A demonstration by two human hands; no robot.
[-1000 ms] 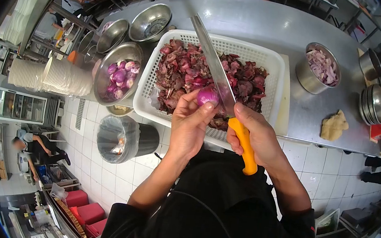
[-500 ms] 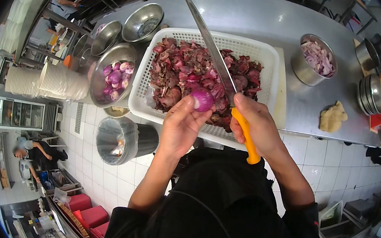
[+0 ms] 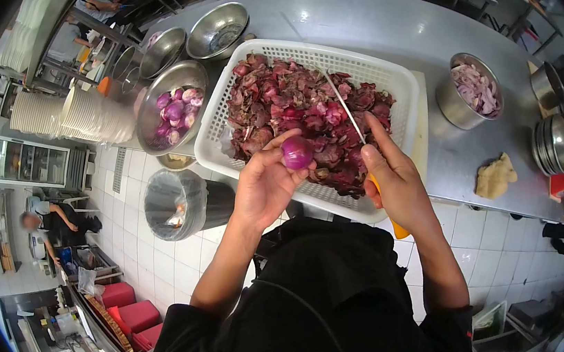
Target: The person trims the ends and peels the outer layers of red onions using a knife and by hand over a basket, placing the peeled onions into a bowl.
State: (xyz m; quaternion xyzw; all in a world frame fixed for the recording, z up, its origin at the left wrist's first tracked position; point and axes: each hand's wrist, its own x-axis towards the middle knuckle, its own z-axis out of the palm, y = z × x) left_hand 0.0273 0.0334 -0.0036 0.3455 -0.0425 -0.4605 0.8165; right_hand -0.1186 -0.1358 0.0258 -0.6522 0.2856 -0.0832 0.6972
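Observation:
A peeled purple onion (image 3: 296,153) rests in the fingers of my left hand (image 3: 265,187), above the near side of a white perforated basket (image 3: 219,151). Dry skins and unpeeled red onions (image 3: 270,98) fill that basket. My right hand (image 3: 396,182) is closed round the yellow handle of a knife (image 3: 343,105), its index finger stretched along the blade. The blade is seen nearly edge-on and points away over the skins, apart from the onion. Left of the basket, a steel bowl (image 3: 151,130) holds several peeled onions (image 3: 178,112).
A pot (image 3: 458,111) of cut onion and a crumpled cloth (image 3: 496,177) sit on the steel table (image 3: 383,24) at right. Two steel bowls (image 3: 218,28) stand at back left. A lined bin (image 3: 178,206) is on the floor below. A seated person (image 3: 54,223) is at far left.
The knife has turned so its blade shows edge-on and lower, its tip now over the skins. The onion has rolled in my left fingers, and my right index finger has extended.

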